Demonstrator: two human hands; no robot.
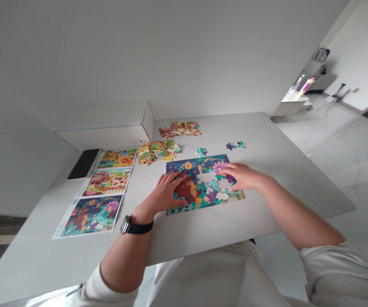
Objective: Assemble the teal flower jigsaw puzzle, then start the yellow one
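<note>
A jigsaw puzzle (192, 205) lies on the table in front of me, mostly filled, with gaps at its middle and right of middle. It shows a bear, white rabbits and a purple peacock. My left hand (166, 194) rests open on its left side, fingers spread over the brown bear. At the right edge, my right hand (245, 175) touches the purple peacock area with fingers and thumb apart; whether a loose piece is under them is hidden. Just beyond the puzzle's top edge lies a teal puzzle piece (201, 152). Farther right are two more, a dark blue piece (230, 146) and a teal-and-white piece (241, 145).
Yellow-green pieces (158, 150) and reddish pieces (184, 128) form piles behind the puzzle. To the left, a printed picture sheet (91, 215) matches the puzzle, below two other pictures. A black phone (84, 164) and a white box (107, 136) sit near the wall.
</note>
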